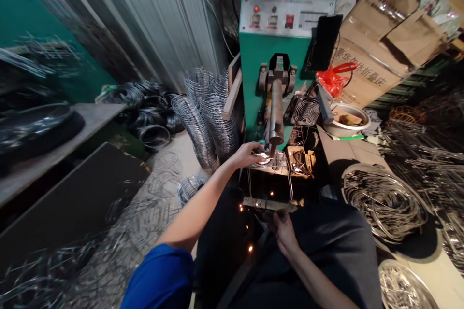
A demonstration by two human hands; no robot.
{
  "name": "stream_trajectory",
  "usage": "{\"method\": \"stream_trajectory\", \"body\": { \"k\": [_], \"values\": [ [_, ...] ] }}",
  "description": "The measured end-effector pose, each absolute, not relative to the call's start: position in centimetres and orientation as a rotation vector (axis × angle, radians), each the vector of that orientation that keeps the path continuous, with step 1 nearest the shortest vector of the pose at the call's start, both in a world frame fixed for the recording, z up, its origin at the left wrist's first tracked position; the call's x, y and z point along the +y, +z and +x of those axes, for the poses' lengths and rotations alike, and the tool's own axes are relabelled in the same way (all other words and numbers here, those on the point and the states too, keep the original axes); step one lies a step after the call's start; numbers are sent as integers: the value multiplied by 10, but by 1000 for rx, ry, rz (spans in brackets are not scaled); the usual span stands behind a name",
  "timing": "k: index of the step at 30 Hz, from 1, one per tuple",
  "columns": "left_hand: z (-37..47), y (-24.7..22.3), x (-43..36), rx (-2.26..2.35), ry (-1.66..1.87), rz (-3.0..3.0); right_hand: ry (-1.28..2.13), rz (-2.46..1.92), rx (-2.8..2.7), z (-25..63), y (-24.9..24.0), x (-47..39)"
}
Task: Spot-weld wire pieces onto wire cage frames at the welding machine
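"Wire frame (pixel 291 183): where is it, and what has each grip got?"

"Just past my lap, below a thick metal rod (pixel 277 106). Sparks (pixel 250 248) show on the near side. My right grip (pixel 286 234) is closed on the near end, as far as the dim light lets me judge. My left grip (pixel 248 155) is at the far end, fingers bent in beside the glare; I can't tell what they pinch."

"How far along is it?"

"The long side is bent to shape. With sparks about, I'd say joining is under way, but I can't tell which joints are made and which are left."

"And the surface, the room?"

"A narrow bar (pixel 253 202) crosses by the near end. Near right there's a bowl of metal pieces (pixel 398 285), then a round tray of bent wires (pixel 384 203). Loose wire (pixel 145 212) litters the floor at left, with a bench (pixel 97 111) farther left. Beyond, wire coils (pixel 221 116) stand left of the green machine (pixel 253 67); corrugated sheeting (pixel 163 19) rises far left."
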State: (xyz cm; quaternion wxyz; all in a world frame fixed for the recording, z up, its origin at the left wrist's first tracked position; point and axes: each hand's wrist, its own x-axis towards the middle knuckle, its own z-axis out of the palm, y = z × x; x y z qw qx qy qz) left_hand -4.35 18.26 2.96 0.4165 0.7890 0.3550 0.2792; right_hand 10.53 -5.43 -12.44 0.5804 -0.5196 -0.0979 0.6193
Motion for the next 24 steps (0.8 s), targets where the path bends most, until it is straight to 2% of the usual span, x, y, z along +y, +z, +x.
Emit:
{"method": "stream_trajectory", "body": {
  "k": [12, 24],
  "values": [
    [-63, 42, 138, 774, 501, 2172, 1482, -1320, -210, 132, -123, -104],
    [-67, 49, 118, 1041, 461, 2317, 1584, -1399, -261, 152, -101, -109]
  ]
}}
